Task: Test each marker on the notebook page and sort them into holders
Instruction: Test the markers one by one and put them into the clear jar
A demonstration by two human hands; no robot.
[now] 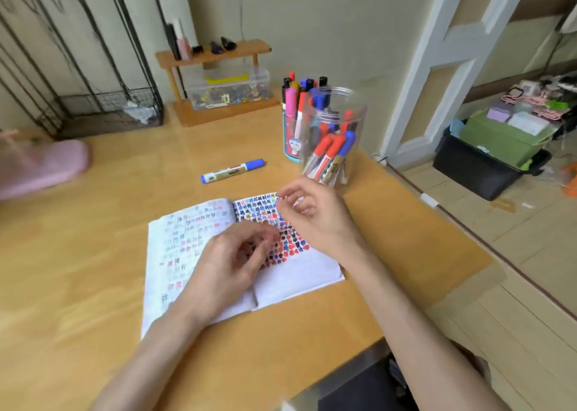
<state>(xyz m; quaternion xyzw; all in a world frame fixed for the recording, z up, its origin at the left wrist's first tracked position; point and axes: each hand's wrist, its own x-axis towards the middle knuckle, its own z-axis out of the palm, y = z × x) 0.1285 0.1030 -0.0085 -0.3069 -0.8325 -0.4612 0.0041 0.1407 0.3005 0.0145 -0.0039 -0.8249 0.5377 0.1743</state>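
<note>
An open notebook lies on the wooden table, its right page crowded with red, blue and black test marks. My left hand rests on the notebook with its fingers loosely curled, holding nothing. Over the page's upper right corner hovers my right hand, fingers loosely curled and empty. A blue-capped marker lies on the table beyond the notebook. A clear plastic jar behind my right hand holds several red and blue markers. Beside it, a blue cup holder stands full of upright markers.
A wooden shelf with a clear box of small items stands at the back by the wall. A pink object lies at the left, a wire rack behind it. The table's right edge drops to the floor.
</note>
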